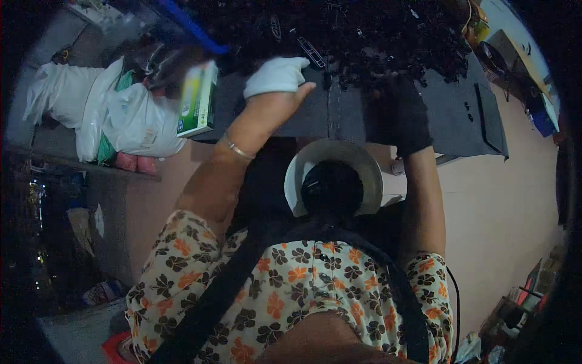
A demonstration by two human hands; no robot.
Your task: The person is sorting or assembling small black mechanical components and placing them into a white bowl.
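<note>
1. Dark grey table [454, 115] stretches ahead of you, heaped with small black parts [376, 36].
2. White bowl [334, 176] sits on your lap below the table edge, black pieces inside.
3. Your black-gloved right hand [405, 115] rests at the heap; grip unclear.
4. Your left hand [277, 79], fingers wrapped in white cloth, lies flat, holding nothing.

viewpoint: one head-worn fisheye camera, looking steeply down over the person's chest and flowered blouse [285, 291] at the dark table [461, 109]
facing: forward and down; the table lies toward the upper edge, the blouse toward the lower
nearness: close; forearms rise from the blouse to the table edge, filling the middle
edges: straight table edges bend near the rim; corners are black
shared views: only this one view
</note>
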